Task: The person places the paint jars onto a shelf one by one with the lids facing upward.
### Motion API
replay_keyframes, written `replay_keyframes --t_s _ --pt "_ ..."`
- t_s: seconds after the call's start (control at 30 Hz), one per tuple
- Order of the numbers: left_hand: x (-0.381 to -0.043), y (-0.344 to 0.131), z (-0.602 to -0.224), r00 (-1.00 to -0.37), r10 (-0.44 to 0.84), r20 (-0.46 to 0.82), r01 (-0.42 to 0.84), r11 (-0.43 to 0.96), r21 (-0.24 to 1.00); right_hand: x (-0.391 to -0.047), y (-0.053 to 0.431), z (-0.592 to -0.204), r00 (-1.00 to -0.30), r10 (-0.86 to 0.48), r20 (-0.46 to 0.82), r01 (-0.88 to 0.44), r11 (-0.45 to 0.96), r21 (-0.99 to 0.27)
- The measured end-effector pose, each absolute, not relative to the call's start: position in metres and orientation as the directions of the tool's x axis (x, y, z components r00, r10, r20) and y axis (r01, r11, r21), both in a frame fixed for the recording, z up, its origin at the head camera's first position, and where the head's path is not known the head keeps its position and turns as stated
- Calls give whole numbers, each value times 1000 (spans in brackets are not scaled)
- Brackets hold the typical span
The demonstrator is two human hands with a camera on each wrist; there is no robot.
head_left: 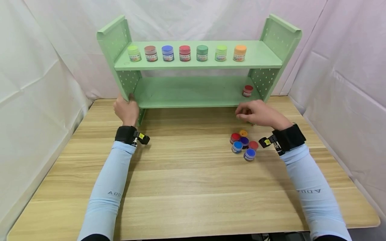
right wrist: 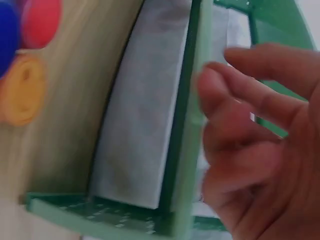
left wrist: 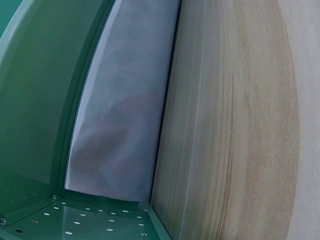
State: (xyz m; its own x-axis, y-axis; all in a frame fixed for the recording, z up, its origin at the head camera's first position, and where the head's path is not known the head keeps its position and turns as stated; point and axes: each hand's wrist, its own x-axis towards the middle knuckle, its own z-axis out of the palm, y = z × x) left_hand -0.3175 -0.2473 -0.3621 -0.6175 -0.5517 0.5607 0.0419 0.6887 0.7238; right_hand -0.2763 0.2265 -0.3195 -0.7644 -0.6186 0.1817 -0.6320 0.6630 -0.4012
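Observation:
My left hand [head_left: 126, 109] grips the left side panel of a light green two-tier shelf [head_left: 193, 90]; its fingers are partly hidden behind the panel. In the left wrist view the hand does not show, only the shelf's underside and perforated panel [left wrist: 90, 220]. Just in front of the lower tier's right end, my right hand [head_left: 260, 113] hovers with loosely bent fingers and nothing in them. A dark red paint jar [head_left: 247, 91] stands on that tier beyond it. Nearer me on the table, several small paint jars cluster, among them an orange one [head_left: 243, 133] and a blue one [head_left: 237, 147].
Along the upper tier stands a row of several paint jars, from a lime green jar [head_left: 134, 53] at left to an orange jar [head_left: 240, 53] at right. The wooden table [head_left: 181, 187] has white cloth [head_left: 39, 67] hung around its back and sides.

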Motion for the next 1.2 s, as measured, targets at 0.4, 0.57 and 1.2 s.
replay_keyframes --t_s 0.4,0.57,1.2 --pt "-319 -242 -364 -622 -546 561 44 691 721 -288 254 -362 -806 -591 -30 -508 718 -477" --pt "-319 -243 -360 -613 -531 585 65 704 707 -291 256 -366 -782 -618 -78 -471 668 -576" --pt "-316 -247 -364 -606 -541 583 74 692 719 -301 268 -380 -646 -750 -138 -477 539 -695"
